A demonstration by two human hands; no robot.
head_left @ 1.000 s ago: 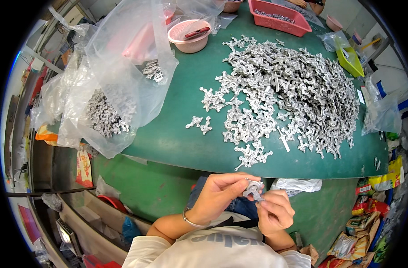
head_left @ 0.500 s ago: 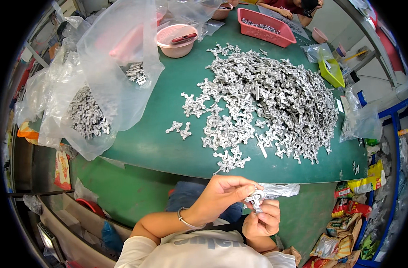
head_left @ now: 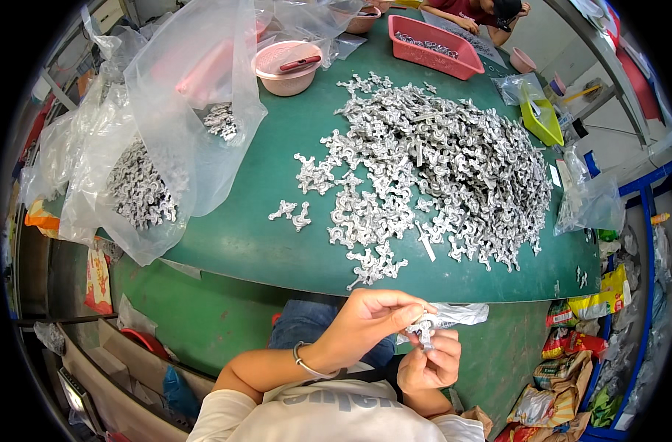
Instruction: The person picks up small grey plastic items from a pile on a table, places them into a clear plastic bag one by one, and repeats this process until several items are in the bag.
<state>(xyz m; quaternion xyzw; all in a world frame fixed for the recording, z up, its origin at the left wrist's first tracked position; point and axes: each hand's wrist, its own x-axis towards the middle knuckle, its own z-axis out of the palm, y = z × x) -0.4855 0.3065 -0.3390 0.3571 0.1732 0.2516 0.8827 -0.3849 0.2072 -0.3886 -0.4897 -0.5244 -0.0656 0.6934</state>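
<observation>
Just off the table's near edge, a small silver-grey metal casting point(head_left: 426, 331) with curved arms is held between my two hands. My left hand point(head_left: 384, 315), with a bracelet at its wrist, pinches the upper part between thumb and fingertips. Below and to the right, my right hand point(head_left: 431, 362) is closed with its fingertips on the lower end of the casting. Beyond my hands lies a large heap of similar metal castings point(head_left: 483, 173). Two loose castings point(head_left: 290, 212) lie apart to the left of the heap.
The green table point(head_left: 240, 254) has a clear plastic bag point(head_left: 203, 169) with castings on its left. A pink bowl point(head_left: 288, 81) with a red-handled tool, a pink tray point(head_left: 435, 59) and a yellow-green basket point(head_left: 540, 121) stand farther back. Another person point(head_left: 472, 11) sits at the far end.
The casting has turned slightly in my fingers, while both hands keep their hold. The whole view has shifted a little, so the table's contents appear slightly farther left.
</observation>
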